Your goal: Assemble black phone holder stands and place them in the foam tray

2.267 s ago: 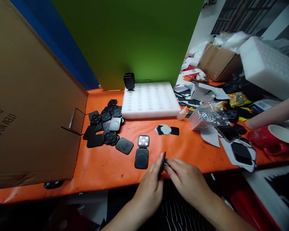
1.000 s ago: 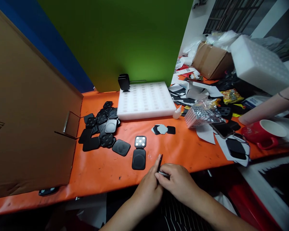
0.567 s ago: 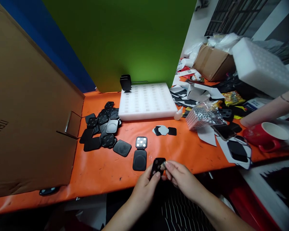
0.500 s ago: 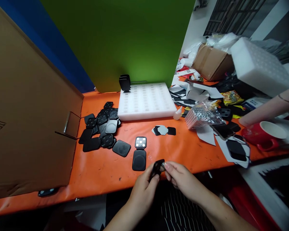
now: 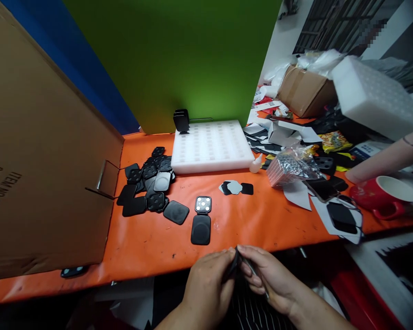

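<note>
Near the table's front edge, my left hand [image 5: 208, 284] is closed round a black plate [image 5: 232, 265], seen nearly edge-on. My right hand [image 5: 270, 277] meets it at the plate's top edge, its fingers curled round a thin metal tool [image 5: 253, 269]. Farther in on the orange table [image 5: 141, 243] lies an open hinged black piece [image 5: 200, 229] with pale dots on its upper part. Left of that is a heap of black plates [image 5: 149, 172]. White and black cut shapes [image 5: 234, 187] lie behind the hinged piece.
A white foam tray [image 5: 211, 146] with black pieces [image 5: 181, 120] at its corner stands at the back. A small bottle [image 5: 255, 163], a plastic-wrapped bundle [image 5: 289, 167] and a red mug [image 5: 382, 197] are rightward. A large cardboard box [image 5: 48, 151] fills the left.
Both hands have moved lower and closer together. The black plate has turned from a slanted face to nearly edge-on. The view has shifted slightly.
</note>
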### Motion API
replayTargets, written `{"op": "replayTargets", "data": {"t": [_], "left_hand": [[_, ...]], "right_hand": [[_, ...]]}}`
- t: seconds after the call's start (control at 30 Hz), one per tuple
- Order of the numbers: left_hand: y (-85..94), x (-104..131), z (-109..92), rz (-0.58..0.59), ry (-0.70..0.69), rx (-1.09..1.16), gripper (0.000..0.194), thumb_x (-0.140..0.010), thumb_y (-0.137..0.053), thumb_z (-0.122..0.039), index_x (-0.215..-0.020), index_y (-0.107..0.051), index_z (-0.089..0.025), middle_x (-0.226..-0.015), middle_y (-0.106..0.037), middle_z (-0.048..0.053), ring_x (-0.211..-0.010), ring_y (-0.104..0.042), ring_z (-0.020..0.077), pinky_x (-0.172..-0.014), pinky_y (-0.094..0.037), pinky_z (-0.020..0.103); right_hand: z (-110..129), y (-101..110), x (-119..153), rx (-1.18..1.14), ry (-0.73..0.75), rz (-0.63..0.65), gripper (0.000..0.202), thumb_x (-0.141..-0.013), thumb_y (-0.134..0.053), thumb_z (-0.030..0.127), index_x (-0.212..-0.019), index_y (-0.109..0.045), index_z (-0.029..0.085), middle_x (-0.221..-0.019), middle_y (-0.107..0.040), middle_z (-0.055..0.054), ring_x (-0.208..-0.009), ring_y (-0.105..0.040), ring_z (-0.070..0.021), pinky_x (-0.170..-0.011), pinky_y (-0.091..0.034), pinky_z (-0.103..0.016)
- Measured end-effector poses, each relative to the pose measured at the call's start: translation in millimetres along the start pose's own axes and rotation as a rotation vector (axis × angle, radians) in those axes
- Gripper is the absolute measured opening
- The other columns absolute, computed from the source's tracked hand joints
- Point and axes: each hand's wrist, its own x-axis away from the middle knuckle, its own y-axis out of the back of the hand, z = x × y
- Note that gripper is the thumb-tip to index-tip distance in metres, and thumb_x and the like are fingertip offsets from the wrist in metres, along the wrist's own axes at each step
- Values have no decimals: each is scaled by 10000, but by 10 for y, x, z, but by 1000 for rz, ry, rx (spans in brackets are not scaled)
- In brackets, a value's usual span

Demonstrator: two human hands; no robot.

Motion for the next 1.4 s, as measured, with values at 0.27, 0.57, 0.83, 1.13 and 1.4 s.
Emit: {"op": "replayTargets", "data": {"t": [0.27,0.57,0.83,1.13,1.4], "left_hand": [[108,-192,11,-287,392,371,167,-838,-497,-325,-847,-579,-180,-666,-601,-12,-645,-560,129,-594,-450,209],[60,-18,-19,-161,-43,419,330,-822,-492,-90,-1091,-560,-268,-864,-690,9,-813,-643,153,-789,-495,288],[40,-176,-62,-134,-81,465,279,-850,-455,-110,-1066,-560,-253,-941,-678,26,-853,-639,150,-797,-494,281],[143,-1069,498,-282,191,-131,521,-781,-554,-258,-1274,-385,-241,-1080,-606,91,-1017,-544,274,-824,-444,422],[321,-586,722,41,-17,-379,629,-757,-563,-436,-1323,-314,-323,-1433,-274,32,-1313,-188,299,-1046,-150,531]], "right_hand": [[30,-186,13,-41,-76,110,282,-857,-434,424,-834,-525,158,-565,-428,56,-356,-226,2,-345,-99,-151],[106,-148,80,-303,-291,139,178,-824,-488,328,-810,-525,155,-601,-451,42,-371,-281,4,-337,-115,-119],[107,-119,40,-411,-169,-24,241,-800,-517,379,-693,-514,163,-486,-346,81,-342,-226,-8,-339,-162,-140],[271,176,-267,745,417,-366,330,-742,-560,505,-762,-585,176,-656,-571,-3,-596,-520,-131,-559,-407,-232],[263,303,-518,1461,402,-467,488,-836,-399,443,-1236,-500,181,-1197,-563,-118,-1047,-541,-286,-817,-411,-366]]}}
